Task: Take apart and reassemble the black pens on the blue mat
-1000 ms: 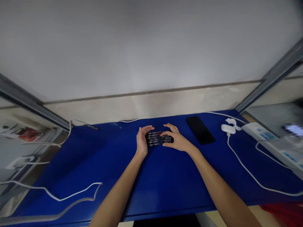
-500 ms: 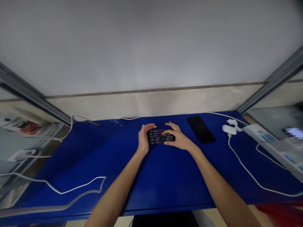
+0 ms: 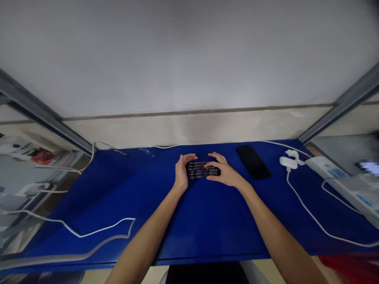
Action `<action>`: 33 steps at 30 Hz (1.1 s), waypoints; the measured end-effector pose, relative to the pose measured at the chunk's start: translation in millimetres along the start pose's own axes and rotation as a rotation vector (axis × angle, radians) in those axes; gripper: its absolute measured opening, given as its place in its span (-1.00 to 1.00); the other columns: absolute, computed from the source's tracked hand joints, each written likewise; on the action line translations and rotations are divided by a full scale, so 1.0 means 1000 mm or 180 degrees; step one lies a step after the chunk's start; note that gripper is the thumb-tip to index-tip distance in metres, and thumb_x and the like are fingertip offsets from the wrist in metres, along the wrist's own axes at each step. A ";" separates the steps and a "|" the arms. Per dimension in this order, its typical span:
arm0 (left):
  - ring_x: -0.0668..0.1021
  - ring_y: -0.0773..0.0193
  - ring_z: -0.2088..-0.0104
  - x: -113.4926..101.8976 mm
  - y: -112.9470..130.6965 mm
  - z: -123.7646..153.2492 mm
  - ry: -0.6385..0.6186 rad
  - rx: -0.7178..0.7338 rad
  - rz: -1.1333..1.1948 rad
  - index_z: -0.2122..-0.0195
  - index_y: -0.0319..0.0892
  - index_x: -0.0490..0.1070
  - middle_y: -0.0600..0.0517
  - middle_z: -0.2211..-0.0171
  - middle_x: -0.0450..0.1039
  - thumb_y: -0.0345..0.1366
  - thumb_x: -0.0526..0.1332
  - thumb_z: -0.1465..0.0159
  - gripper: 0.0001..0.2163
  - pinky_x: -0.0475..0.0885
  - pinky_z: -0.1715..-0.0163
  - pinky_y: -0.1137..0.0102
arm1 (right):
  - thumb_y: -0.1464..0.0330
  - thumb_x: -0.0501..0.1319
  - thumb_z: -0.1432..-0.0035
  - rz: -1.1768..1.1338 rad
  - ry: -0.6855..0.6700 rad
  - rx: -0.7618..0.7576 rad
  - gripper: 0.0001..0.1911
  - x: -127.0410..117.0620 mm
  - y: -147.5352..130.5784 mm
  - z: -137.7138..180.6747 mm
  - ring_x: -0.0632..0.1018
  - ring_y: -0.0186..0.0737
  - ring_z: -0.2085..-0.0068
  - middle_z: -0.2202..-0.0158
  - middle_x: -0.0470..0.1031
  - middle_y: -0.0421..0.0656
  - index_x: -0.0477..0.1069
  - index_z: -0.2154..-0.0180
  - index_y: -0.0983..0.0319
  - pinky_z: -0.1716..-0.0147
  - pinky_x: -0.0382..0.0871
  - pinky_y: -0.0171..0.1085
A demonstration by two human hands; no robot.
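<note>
A row of several dark pens [image 3: 199, 170], one with a red band, lies side by side on the blue table [image 3: 207, 221]. My left hand [image 3: 181, 173] stands on edge against the pens' left ends, fingers together and curved. My right hand [image 3: 223, 171] covers their right ends, its fingers stretched flat over them. Both hands touch the pens and neither lifts them.
A black phone [image 3: 253, 161] lies face up right of my hands. Farther right are a white plug [image 3: 288, 161], a white cable [image 3: 314, 215] and a white power strip [image 3: 325, 167]. Another white cable [image 3: 89, 230] snakes over the table's left side. A white wall rises behind.
The view has shifted a little, so hands and pens sit slightly more to the right. The hands stay pressed on the pens' ends.
</note>
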State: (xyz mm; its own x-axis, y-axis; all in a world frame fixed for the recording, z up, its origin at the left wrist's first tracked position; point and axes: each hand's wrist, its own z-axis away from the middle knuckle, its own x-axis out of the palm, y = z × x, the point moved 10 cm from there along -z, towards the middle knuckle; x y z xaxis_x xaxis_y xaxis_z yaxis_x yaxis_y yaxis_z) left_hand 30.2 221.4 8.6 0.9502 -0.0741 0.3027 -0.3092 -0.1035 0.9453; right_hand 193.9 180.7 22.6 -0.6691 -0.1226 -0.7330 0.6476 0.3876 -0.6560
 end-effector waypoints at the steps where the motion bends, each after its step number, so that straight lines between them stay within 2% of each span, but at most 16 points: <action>1: 0.57 0.10 0.09 0.000 0.000 0.000 -0.0002 0.0001 0.0014 0.20 -0.22 0.52 -0.12 0.21 0.57 0.05 -0.12 -0.38 -0.47 0.35 -0.05 0.16 | 0.26 0.38 -0.06 0.0017 0.0003 -0.0008 -0.61 0.000 0.000 0.000 -0.06 0.09 -0.39 -0.34 0.07 -0.15 0.47 0.03 0.02 -0.26 0.04 0.23; 8: 0.56 0.12 0.09 0.001 0.008 0.002 -0.0072 0.0233 -0.0291 0.20 -0.21 0.52 -0.10 0.19 0.56 -0.01 -0.13 -0.41 -0.51 0.36 -0.03 0.19 | 0.22 0.39 -0.04 -0.0029 0.0012 -0.0007 -0.57 -0.001 -0.001 0.001 -0.09 0.08 -0.39 -0.34 0.08 -0.16 0.45 0.01 -0.01 -0.26 0.03 0.22; 10: 0.53 0.13 0.07 0.002 0.016 0.005 -0.0093 0.0423 -0.0778 0.19 -0.18 0.52 -0.08 0.16 0.55 -0.04 -0.11 -0.42 -0.54 0.34 -0.04 0.18 | 0.20 0.39 -0.03 -0.0140 0.0067 0.0007 -0.56 -0.005 -0.001 0.002 -0.07 0.08 -0.39 -0.34 0.09 -0.15 0.44 0.01 -0.01 -0.26 0.03 0.21; 13: 0.45 0.13 0.00 0.014 0.034 0.016 -0.0262 0.0953 -0.1978 0.27 -0.12 0.53 -0.04 0.13 0.52 -0.11 0.08 -0.36 -0.72 0.26 -0.10 0.16 | 0.19 0.32 -0.12 -0.0361 0.0382 0.0049 -0.70 -0.017 0.002 0.004 0.04 0.04 -0.37 -0.29 0.19 -0.14 0.46 0.09 0.03 -0.26 0.04 0.17; 16: 0.34 0.08 -0.09 0.036 0.041 0.032 -0.0671 0.1414 -0.2944 0.38 -0.09 0.51 0.00 0.04 0.47 -0.17 0.28 -0.24 -0.87 0.17 -0.13 0.11 | 0.22 0.23 -0.22 -0.0646 0.0844 0.0114 -0.80 -0.032 0.012 0.006 0.23 -0.05 -0.28 -0.20 0.31 -0.12 0.45 0.11 0.06 -0.21 0.16 0.06; 19: 0.25 0.04 -0.17 0.053 0.036 0.046 -0.1076 0.1584 -0.3436 0.35 -0.07 0.50 0.02 -0.09 0.37 -0.17 0.39 -0.14 -0.86 0.13 -0.11 0.08 | 0.21 0.19 -0.24 -0.0839 0.1142 0.0154 -0.81 -0.040 0.024 0.008 0.34 -0.08 -0.19 -0.14 0.37 -0.11 0.47 0.13 0.08 -0.11 0.28 -0.01; 23: 0.22 0.00 -0.18 0.060 0.031 0.053 -0.1345 0.1642 -0.3639 0.32 -0.09 0.49 -0.01 -0.12 0.33 -0.19 0.42 -0.11 -0.82 0.12 -0.08 0.06 | 0.19 0.19 -0.25 -0.0652 0.1337 0.0110 -0.81 -0.043 0.027 0.010 0.40 -0.06 -0.11 -0.04 0.46 -0.09 0.50 0.21 0.13 -0.06 0.30 -0.02; 28: 0.22 -0.05 -0.16 0.063 0.026 0.052 -0.1453 0.1661 -0.3750 0.32 -0.09 0.51 -0.05 -0.09 0.35 -0.20 0.41 -0.12 -0.84 0.12 -0.05 0.03 | 0.20 0.16 -0.26 -0.0172 0.1475 -0.0091 -0.79 -0.044 0.008 0.013 0.41 -0.03 -0.07 0.07 0.52 -0.07 0.50 0.27 0.16 -0.12 0.22 0.04; 33: 0.23 -0.02 -0.16 0.072 0.026 0.061 -0.1638 0.1864 -0.3845 0.32 -0.13 0.49 -0.04 -0.10 0.35 -0.26 0.34 -0.21 -0.91 0.16 -0.04 0.06 | 0.20 0.10 -0.31 0.0077 0.1532 -0.0255 -0.73 -0.047 -0.010 0.017 0.41 -0.02 -0.05 0.13 0.54 -0.06 0.50 0.31 0.17 -0.09 0.25 0.02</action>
State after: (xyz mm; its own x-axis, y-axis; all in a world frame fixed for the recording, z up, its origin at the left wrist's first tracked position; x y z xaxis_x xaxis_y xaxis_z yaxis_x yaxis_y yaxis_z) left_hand 88.2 152.7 47.7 0.5573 0.0213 -0.8301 0.5700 -0.7367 0.3638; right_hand 224.6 166.7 60.3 -0.7591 0.3164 -0.5689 0.6476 0.4565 -0.6102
